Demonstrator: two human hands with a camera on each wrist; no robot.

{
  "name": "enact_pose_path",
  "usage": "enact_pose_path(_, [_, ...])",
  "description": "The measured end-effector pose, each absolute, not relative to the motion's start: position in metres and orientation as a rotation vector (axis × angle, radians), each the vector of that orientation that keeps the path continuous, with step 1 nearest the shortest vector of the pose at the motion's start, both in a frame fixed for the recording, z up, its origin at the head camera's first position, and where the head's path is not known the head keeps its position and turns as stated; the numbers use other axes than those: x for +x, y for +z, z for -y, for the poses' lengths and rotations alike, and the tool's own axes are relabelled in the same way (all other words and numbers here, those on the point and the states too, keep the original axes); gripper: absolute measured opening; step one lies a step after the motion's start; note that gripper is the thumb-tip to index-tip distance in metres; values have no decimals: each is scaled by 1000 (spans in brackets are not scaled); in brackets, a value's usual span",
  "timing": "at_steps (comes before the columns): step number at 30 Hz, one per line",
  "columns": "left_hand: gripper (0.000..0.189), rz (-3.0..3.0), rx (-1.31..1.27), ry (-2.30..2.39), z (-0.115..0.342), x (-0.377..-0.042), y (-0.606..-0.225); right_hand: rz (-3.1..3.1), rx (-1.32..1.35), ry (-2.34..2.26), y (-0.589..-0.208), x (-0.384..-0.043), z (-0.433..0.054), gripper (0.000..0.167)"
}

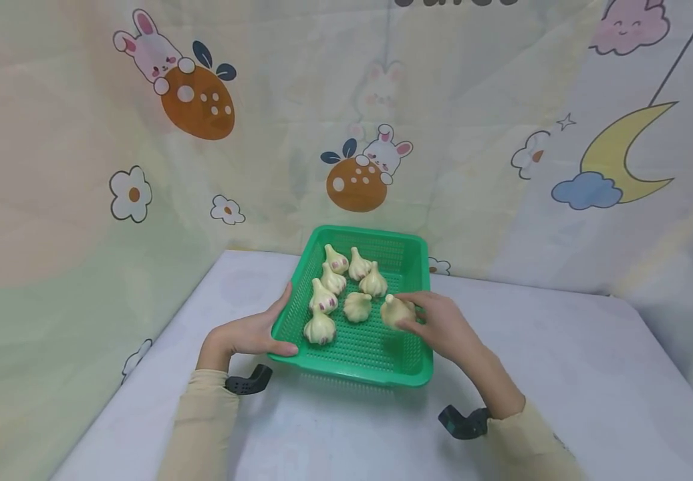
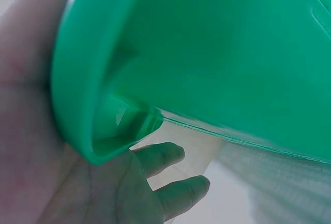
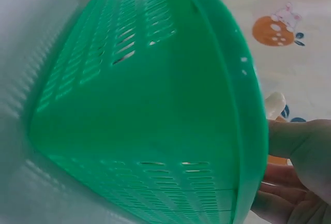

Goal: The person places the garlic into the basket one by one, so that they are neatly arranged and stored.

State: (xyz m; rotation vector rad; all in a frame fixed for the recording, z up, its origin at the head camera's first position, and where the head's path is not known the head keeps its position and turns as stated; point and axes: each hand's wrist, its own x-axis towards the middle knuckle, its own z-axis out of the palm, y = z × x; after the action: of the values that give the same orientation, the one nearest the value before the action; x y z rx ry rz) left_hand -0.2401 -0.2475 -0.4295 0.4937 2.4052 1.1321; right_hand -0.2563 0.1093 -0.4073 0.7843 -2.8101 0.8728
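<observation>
A green plastic basket [image 1: 352, 373] with slotted sides holds several pale garlic bulbs, some with purplish marks; one garlic bulb [image 1: 357, 307] sits near the middle. My left hand [image 1: 256, 332] grips the basket's near left corner, thumb on the front rim and fingers along the left side. In the left wrist view the palm lies against the corner of the rim. Inside the right part of the basket, my right hand [image 1: 436, 323] holds another garlic bulb [image 1: 395, 312] between thumb and fingers. The right wrist view shows only that bulb's tip [image 3: 275, 105] above the rim.
The basket is on a white-covered table [image 1: 538, 374], close to a printed cloth backdrop [image 1: 280, 133] with rabbits and flowers. Other bulbs, such as a garlic bulb [image 1: 319, 328] at the near left, line the basket's left side. Each wrist wears a black camera [image 1: 248, 381].
</observation>
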Motion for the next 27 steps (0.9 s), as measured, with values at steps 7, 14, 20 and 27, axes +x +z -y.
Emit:
enact_pose_path(7, [127,-2405,493,1138,249,-241,-432,2944,884,710,-403,-269,-97,43])
enact_pose_path(14, [128,-2397,492,1147,248,-240,-431,2968,999,686,-406,-278,-88,37])
enact_pose_path(20, [128,-2394,490,1145,246,-239,-428,3017,1027,720,-416,-283,-80,38])
enact_pose_path(27, [128,-2398,490,1141,246,-239,-426,3024,1065,671,-420,-287,-71,38])
